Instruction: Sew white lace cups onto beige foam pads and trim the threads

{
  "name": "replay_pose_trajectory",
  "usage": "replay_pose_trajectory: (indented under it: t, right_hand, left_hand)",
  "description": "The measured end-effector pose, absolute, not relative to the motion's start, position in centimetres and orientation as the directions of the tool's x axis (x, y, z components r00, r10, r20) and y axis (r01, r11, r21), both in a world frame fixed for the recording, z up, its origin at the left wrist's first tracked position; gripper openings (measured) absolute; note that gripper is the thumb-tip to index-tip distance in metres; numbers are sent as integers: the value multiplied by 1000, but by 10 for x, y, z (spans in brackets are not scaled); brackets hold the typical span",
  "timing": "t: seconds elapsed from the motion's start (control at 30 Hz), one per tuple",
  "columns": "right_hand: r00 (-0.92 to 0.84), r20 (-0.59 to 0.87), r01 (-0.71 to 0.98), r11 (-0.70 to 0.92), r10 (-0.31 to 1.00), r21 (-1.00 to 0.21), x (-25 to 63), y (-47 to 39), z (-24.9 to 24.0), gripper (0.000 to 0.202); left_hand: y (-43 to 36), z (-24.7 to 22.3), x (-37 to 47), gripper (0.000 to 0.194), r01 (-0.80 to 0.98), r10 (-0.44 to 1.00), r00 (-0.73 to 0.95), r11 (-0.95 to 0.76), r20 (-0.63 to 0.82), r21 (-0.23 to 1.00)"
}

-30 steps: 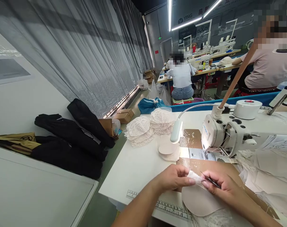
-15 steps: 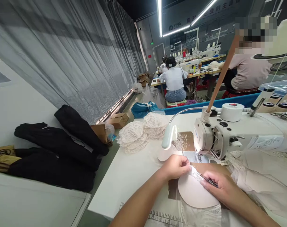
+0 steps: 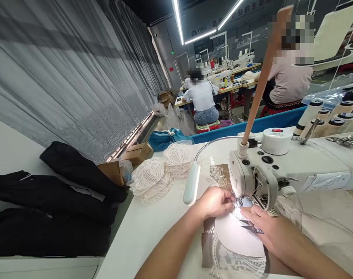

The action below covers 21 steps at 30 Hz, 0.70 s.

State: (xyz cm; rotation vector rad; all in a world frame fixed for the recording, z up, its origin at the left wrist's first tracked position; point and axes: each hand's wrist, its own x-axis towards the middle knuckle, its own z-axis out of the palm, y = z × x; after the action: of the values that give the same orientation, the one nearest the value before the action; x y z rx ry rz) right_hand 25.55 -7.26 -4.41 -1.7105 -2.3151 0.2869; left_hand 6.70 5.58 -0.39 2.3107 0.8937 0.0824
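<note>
A pale rounded cup piece (image 3: 237,236) with white lace (image 3: 240,263) along its lower edge lies in front of the sewing machine (image 3: 269,155). My left hand (image 3: 218,201) pinches the top edge of the piece, close to the needle area. Lying over the upper right edge is my right hand (image 3: 260,221), with metal snips (image 3: 252,228) under its palm and fingers. The bright lamp light washes out the fabric between both hands. The fingertips of my right hand are close to the presser foot.
Stacked lace pieces (image 3: 150,178) sit on the white table (image 3: 153,228) to the left. A lamp head (image 3: 192,184) hangs beside the machine. Thread cones (image 3: 310,114) stand behind it, and sheer fabric (image 3: 324,217) lies at the right. Two people sit at machines further back.
Both hands and the cup piece have moved up to the presser foot. My right hand has flattened over the piece, with the snips lower in it. The view has shifted to the right.
</note>
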Motion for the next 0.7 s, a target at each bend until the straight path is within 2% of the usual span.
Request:
replay_pose_trajectory:
  t: [0.1,0.2,0.37,0.53,0.7]
  right_hand:
    - [-305,101,926,320,947,-200,255,-75,-52,69]
    - [-319,141,927,339,937,-157,255,-77,-53,67]
    - [-330,204,903,371,922,-215,255,-76,-53,69]
    - [-329,115,902,348,937,-254,254,-75,-48,65]
    - [-280,64,906,285,958,-312,252,-74,-43,63]
  left_hand:
    - [53,6,62,20,595,670,739,-600,-69,535]
    - [37,17,54,24,599,694,720,-632,14,492]
    - [0,12,52,23,441,553,815,-787,175,431]
    - [-13,-6,60,22,466,522,832,-842,190,273]
    - [-9,-7,60,34,450,496,855,-855,151,258]
